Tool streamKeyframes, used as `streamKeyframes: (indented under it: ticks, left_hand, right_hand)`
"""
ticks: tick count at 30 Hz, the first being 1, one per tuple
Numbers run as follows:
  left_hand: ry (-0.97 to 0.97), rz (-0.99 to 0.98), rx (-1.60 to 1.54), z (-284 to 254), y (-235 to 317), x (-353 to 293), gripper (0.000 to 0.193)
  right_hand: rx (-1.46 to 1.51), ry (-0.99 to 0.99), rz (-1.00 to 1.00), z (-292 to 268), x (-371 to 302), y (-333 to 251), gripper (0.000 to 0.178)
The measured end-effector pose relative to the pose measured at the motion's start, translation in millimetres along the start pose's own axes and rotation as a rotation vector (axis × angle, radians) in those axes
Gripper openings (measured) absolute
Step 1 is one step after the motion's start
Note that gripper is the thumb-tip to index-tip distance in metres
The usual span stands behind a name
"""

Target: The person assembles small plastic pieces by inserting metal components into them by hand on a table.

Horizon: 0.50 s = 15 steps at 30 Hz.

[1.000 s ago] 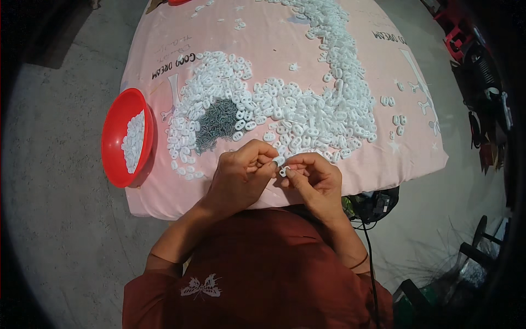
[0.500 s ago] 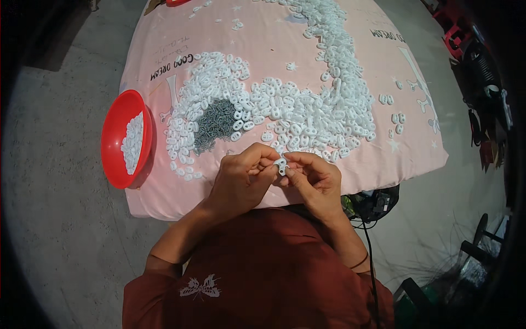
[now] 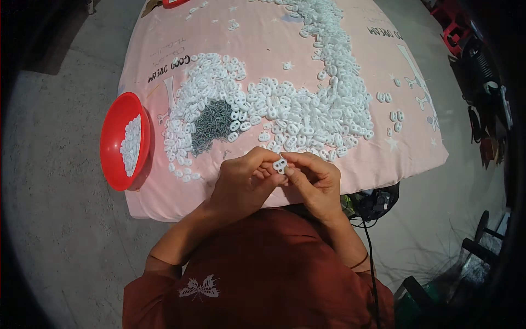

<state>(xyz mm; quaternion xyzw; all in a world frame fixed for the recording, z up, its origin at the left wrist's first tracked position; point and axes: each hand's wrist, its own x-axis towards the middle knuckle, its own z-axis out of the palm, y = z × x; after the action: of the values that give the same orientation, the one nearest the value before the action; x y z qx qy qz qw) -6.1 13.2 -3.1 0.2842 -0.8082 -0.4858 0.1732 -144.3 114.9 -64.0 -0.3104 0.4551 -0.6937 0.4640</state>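
Pinching a white holed piece [image 3: 280, 165] between narrowed fingertips of left hand [image 3: 240, 178] and right hand [image 3: 316, 178], over the pink cloth [image 3: 405, 154] near its edge. Probably light, stiff, slippery; best gripped by the rim. Beyond, heaped white pieces [image 3: 307, 112] beside grey pegs [image 3: 213, 125]; leftward, a red bowl [image 3: 113, 145].

Bears bold black capitals [image 3: 169, 68] on the left part of the pink cloth [image 3: 400, 156], set aslant in two short words, one a little higher than the other. Shows more black capitals [image 3: 386, 33] near the upper right edge of that same cloth, also in one slanting line, with the end near the border harder to make out. Carries grey script [image 3: 174, 45] just above the left capitals, too faint to read.
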Motion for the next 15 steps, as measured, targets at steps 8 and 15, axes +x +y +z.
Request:
streamKeyframes:
  ticks: [8,15]
  left_hand:
    - [0.044,0.096,0.177,2.4,3.9,-0.2,0.025]
    - [0.041,0.064,0.211,2.2,4.9,0.6,0.029]
  right_hand:
    - [-0.076,0.027,-0.078,1.2,1.1,0.1,0.023]
    - [-0.1,0.067,-0.094,2.2,-0.3,-2.4,0.022]
